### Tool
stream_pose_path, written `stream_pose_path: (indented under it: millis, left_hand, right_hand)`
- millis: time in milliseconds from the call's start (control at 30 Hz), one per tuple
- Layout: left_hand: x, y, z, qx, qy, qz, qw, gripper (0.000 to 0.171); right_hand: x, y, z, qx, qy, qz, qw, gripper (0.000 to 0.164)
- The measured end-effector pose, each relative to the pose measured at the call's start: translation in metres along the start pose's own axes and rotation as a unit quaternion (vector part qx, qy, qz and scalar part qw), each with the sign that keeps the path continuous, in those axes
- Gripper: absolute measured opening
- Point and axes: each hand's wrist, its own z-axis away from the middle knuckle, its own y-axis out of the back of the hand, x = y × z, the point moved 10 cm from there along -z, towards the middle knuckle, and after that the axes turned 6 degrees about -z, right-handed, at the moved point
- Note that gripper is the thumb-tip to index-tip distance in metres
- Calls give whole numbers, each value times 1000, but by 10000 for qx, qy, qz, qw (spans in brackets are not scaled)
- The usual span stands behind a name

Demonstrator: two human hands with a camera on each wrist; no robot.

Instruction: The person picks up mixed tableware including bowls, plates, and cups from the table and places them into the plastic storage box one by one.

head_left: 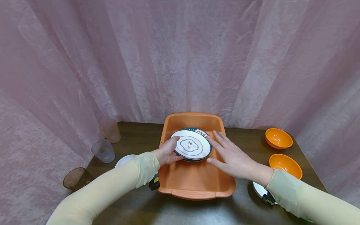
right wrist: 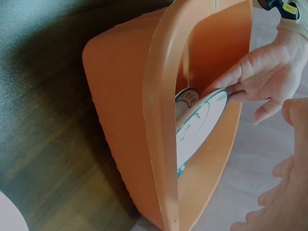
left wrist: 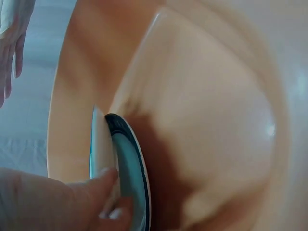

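My left hand (head_left: pixel 168 152) grips the left edge of a white oval plate (head_left: pixel 191 148) marked with dark lines and characters, thumb on its upper face and fingers below. Under it, a second dish (left wrist: pixel 131 161) with a dark patterned rim stands out at the far side, mostly covered in the head view. Both lie within the orange plastic basin (head_left: pixel 194 182), the upper plate tilted in the right wrist view. Fingers spread and straight, my right hand (head_left: pixel 233 156) hovers over the basin's right side, its fingertips near the plate's right edge and holding nothing.
Two orange bowls (head_left: pixel 278 139) stand at the right, with a white plate (head_left: pixel 259 188) partly behind the right forearm. At the left are a clear cup (head_left: pixel 103 151), a pinkish cup (head_left: pixel 110 131), a brown cup (head_left: pixel 78 178) and a white dish (head_left: pixel 125 159). A pink curtain (head_left: pixel 180 62) hangs behind.
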Motion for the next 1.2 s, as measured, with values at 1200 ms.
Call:
stream_pose_path:
  millis: [1200]
  left_hand:
    - [48,-6,22,372,-1494,-3260,9327,80]
  right_hand:
    - [2,-3,4,-46,-59,51,10000,83]
